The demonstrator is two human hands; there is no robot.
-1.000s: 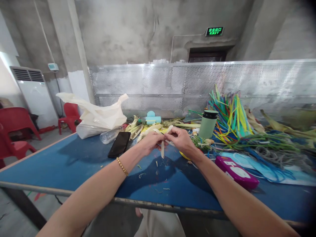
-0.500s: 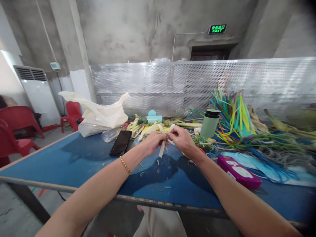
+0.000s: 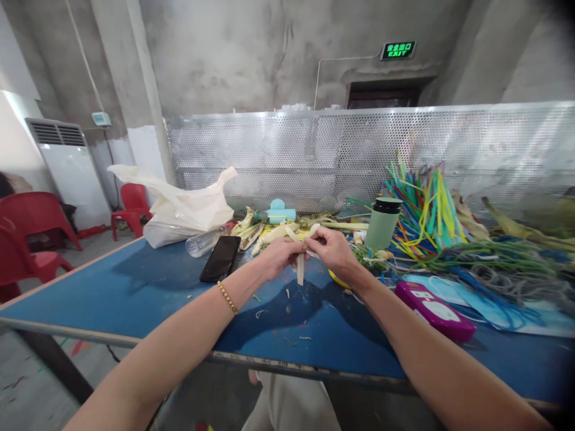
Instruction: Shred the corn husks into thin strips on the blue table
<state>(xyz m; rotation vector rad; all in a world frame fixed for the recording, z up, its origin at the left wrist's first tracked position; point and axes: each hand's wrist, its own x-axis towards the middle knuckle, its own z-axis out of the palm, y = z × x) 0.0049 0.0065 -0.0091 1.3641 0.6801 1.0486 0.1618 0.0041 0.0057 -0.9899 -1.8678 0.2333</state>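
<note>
Pale corn husk strips (image 3: 300, 273) are pinched between my two hands above the middle of the blue table (image 3: 171, 308). My left hand (image 3: 282, 257) closes on them from the left, and one flat end hangs below its fingertips. From the other side, my right hand (image 3: 333, 251) grips the husk with thumb and forefinger; a curled pale piece stands up by its knuckles. The fingertips of both hands almost meet, so how the strips cross there is hidden. Small husk scraps (image 3: 261, 313) lie on the table below.
Left of my hands are a black phone (image 3: 220, 258), a clear bottle (image 3: 204, 242) and a white bag (image 3: 191, 209). To the right stand a green tumbler (image 3: 383, 224), colourful strips (image 3: 433, 209) and a purple box (image 3: 435, 310). Perforated metal panels (image 3: 269, 155) rise behind.
The hanging husk end has swung slightly right and now points straighter down. Both hands stay in nearly the same place, still gripping the strips.
</note>
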